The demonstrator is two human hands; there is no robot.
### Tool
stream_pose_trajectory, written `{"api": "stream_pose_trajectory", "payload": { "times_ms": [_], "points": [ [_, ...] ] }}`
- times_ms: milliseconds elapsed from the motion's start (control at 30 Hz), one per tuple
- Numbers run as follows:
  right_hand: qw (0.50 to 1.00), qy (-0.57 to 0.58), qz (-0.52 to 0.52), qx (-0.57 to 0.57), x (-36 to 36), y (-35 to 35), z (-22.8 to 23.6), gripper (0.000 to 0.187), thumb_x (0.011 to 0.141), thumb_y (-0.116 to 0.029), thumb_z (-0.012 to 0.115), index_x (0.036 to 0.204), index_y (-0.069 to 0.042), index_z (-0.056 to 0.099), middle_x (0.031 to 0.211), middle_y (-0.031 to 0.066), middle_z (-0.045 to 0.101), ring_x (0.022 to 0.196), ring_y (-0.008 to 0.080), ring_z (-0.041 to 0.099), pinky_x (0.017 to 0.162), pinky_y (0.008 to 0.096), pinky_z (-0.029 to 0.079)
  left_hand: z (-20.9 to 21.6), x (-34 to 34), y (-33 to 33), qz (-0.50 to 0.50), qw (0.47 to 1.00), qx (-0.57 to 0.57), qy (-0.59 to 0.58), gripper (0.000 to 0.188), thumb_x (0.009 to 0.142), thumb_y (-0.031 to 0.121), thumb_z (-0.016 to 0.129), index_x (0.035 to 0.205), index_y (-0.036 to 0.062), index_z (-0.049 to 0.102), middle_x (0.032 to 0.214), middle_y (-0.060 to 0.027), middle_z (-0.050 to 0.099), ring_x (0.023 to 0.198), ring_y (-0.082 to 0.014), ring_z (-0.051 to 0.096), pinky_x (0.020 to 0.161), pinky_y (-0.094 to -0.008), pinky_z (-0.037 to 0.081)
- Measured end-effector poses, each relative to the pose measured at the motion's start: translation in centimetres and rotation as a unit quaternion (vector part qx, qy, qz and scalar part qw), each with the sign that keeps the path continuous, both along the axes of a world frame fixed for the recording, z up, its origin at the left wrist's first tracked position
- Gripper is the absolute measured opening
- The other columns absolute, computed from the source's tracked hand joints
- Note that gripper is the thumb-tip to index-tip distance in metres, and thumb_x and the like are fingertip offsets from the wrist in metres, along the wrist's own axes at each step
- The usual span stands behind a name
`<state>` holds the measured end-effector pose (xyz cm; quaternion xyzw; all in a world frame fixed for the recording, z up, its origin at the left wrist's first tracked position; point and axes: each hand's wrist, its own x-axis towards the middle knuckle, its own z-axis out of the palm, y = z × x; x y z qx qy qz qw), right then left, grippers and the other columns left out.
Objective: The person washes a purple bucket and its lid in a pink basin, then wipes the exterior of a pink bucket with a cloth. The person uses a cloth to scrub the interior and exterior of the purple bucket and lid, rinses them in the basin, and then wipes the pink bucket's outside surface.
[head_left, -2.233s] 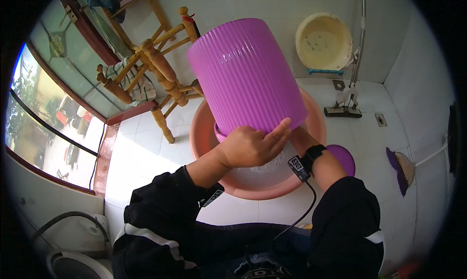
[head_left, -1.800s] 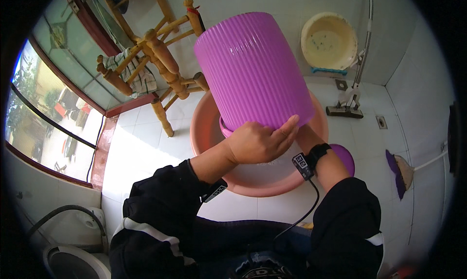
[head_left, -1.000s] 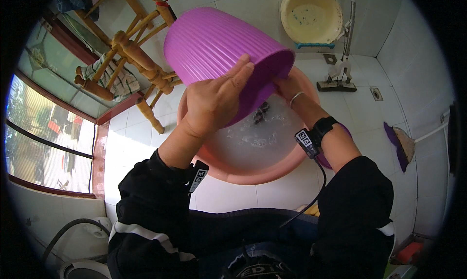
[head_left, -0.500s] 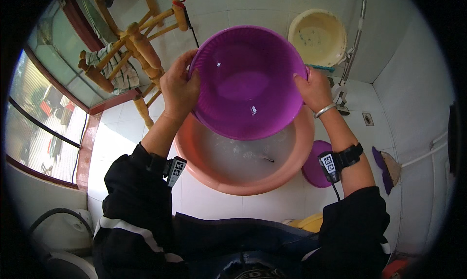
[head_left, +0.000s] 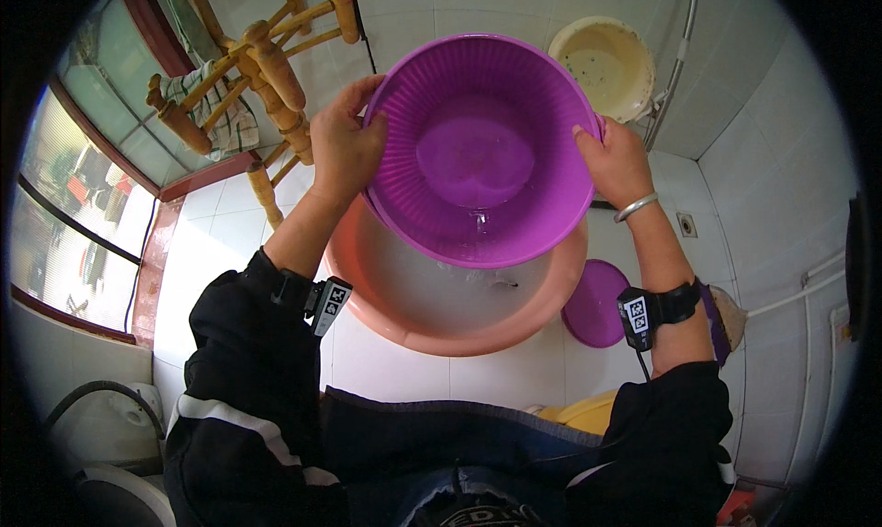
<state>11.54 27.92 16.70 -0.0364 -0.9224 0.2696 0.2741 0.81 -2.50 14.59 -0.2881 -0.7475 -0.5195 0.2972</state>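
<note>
A purple plastic basin (head_left: 473, 159) with ribbed walls is held up between my two hands, its inside turned toward me. My left hand (head_left: 347, 146) grips its left rim, thumb inside and fingers behind. On the opposite rim my right hand (head_left: 617, 164), with a silver bangle at the wrist, holds on in the same way. A little wet shine lies low on the inner wall. Below it stands a large pink tub (head_left: 404, 329) of cloudy, greyish water, its far part hidden by the basin. A small dark thing shows at the water's surface.
A round purple piece (head_left: 597, 306) lies on the tiled floor right of the tub. Beyond stands a cream basin (head_left: 608, 72). Wooden chair legs (head_left: 266, 77) with a checked cloth are at the far left. A broom-like head (head_left: 726, 320) and a floor drain (head_left: 686, 225) are at right.
The basin has moved slightly right and tilted, showing more of its ribbed inside and bottom. Both hands went with it and keep their grip.
</note>
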Motion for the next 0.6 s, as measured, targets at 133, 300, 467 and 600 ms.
{"api": "stream_pose_trajectory", "payload": {
  "times_ms": [133, 300, 467, 600],
  "points": [
    [1.0, 0.011, 0.001, -0.006, 0.2, -0.2, 0.2, 0.034, 0.088, -0.03, 0.062, 0.093, 0.003, 0.067, 0.084, 0.0268, 0.066, 0.081, 0.0453, 0.064, 0.073, 0.0481, 0.051, 0.0, -0.2, 0.0, -0.013, 1.0, 0.018, -0.022, 0.036, 0.082, -0.002, 0.062, 0.117, 0.0001, 0.066, 0.107, -0.0141, 0.074, 0.097, -0.016, 0.071, 0.078, -0.0274, 0.055],
    [0.999, -0.003, -0.038, 0.005, 0.3, -0.3, 0.4, 0.036, 0.087, -0.031, 0.062, 0.088, 0.004, 0.066, 0.083, 0.0272, 0.066, 0.081, 0.0445, 0.064, 0.074, 0.047, 0.051, 0.1, -0.3, -0.3, -0.025, 0.996, -0.005, -0.086, 0.036, 0.087, -0.005, 0.062, 0.124, -0.0037, 0.061, 0.119, -0.0133, 0.069, 0.11, -0.0189, 0.065, 0.094, -0.0312, 0.054],
    [0.999, -0.003, -0.043, 0.001, -0.1, 0.5, 0.1, 0.038, 0.086, -0.032, 0.062, 0.087, 0.005, 0.066, 0.082, 0.0285, 0.065, 0.08, 0.0442, 0.065, 0.074, 0.0469, 0.051, 0.2, -0.3, 0.2, -0.06, 0.995, 0.037, -0.074, 0.032, 0.087, 0.0, 0.063, 0.119, -0.0028, 0.065, 0.107, -0.0122, 0.074, 0.088, -0.0118, 0.069, 0.075, -0.0252, 0.055],
    [0.998, -0.032, -0.044, -0.021, -0.3, 1.5, -0.6, 0.038, 0.083, -0.031, 0.062, 0.086, 0.006, 0.067, 0.082, 0.0297, 0.065, 0.079, 0.0439, 0.065, 0.074, 0.0467, 0.051, 0.4, -0.1, 0.4, -0.085, 0.989, 0.055, -0.11, 0.028, 0.091, 0.003, 0.063, 0.118, -0.0036, 0.065, 0.106, -0.0122, 0.074, 0.086, -0.0106, 0.069, 0.074, -0.0239, 0.055]
  ]
}}
